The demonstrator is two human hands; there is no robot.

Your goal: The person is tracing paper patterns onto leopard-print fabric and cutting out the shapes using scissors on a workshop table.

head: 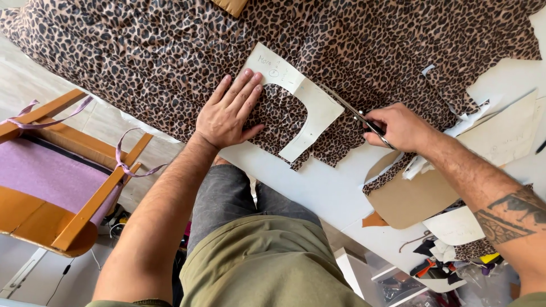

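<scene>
— Left hand (227, 113)?
— Flat, fingers spread, palm down on the leopard-print fabric (170, 51), fingertips reaching onto the cream paper pattern piece (310, 108). Gripping nothing, only pressing.
— And the pattern piece?
— Just right of that hand, lying on the fabric over the white table (318, 187) (arched cut-out showing the print through it).
— Right hand (398, 128)?
— Closed around the handles of the scissors (355, 113), well right of the pattern piece. Blades pointing up-left along the paper's right edge, tips touching or just beside it; hard to tell whether parted.
— Around it?
— Brown card template (409, 196) below the right wrist, a strip of the print lying across it. White paper pieces (506, 131) at the far right. Wooden chair with purple seat (51, 176) left of the table, well apart from both hands.
</scene>
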